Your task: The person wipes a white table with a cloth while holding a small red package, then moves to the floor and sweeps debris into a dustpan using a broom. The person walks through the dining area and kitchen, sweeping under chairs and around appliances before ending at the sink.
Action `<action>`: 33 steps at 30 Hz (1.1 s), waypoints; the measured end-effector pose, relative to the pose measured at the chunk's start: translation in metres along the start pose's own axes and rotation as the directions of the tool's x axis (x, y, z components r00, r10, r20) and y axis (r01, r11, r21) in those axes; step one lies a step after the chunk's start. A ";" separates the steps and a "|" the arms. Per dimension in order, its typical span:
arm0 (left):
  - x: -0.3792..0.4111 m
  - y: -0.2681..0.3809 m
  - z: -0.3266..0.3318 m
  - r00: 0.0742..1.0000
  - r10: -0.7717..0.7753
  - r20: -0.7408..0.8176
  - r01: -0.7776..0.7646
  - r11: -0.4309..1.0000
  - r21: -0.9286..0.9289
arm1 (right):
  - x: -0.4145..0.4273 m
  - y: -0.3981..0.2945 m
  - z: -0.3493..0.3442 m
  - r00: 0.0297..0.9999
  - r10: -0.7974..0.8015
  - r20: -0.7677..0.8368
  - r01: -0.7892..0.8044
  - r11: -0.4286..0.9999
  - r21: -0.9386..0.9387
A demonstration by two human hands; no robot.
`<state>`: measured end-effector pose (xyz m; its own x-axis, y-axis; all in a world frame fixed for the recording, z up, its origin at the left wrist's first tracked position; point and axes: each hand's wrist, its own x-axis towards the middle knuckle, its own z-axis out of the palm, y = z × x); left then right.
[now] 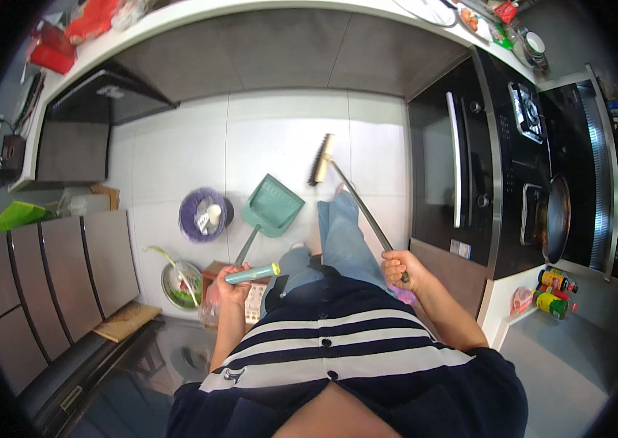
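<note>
My left hand (234, 284) is closed around the long handle of a green plastic dustpan (273, 206). The handle's yellow-tipped end sticks out past my fingers, and the pan is low over the tiled floor (276, 131), its open edge facing up and right. A broom (323, 160) with a cream head and dark bristles is in my right hand (403, 268), gripped near the top of its dark handle. The broom head is above and right of the dustpan, apart from it. Whether the bristles touch the floor is hard to tell.
Left of the dustpan stands a trash bin (205, 214) with a purple liner and waste inside. Below it are a bowl (182, 284) of greens and a cardboard box (216, 271). A built-in oven (440, 159) bounds the right side; grey cabinets (287, 49) line the far side.
</note>
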<state>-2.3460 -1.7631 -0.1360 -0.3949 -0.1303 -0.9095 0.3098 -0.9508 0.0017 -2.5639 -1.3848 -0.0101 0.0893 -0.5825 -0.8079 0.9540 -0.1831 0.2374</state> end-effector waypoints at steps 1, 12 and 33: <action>0.008 -0.015 0.030 0.999 -0.044 0.026 0.043 0.999 0.021 | -0.004 -0.014 -0.003 0.997 -0.072 0.030 0.071 0.997 0.027; 0.152 -0.235 0.347 0.978 -0.194 -0.077 0.209 0.907 0.366 | -0.071 -0.232 0.018 0.912 -0.351 0.212 0.174 0.799 0.576; 0.207 -0.287 0.521 0.804 -0.593 0.031 -0.011 0.038 0.999 | -0.016 -0.565 0.144 0.539 -0.839 0.073 0.615 0.452 0.646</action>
<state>-2.9669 -1.6636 -0.1080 -0.5286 0.4504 -0.7195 -0.8481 -0.3153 0.4257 -3.1452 -1.3865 -0.0535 -0.7734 -0.2184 -0.5951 0.3006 -0.9529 -0.0410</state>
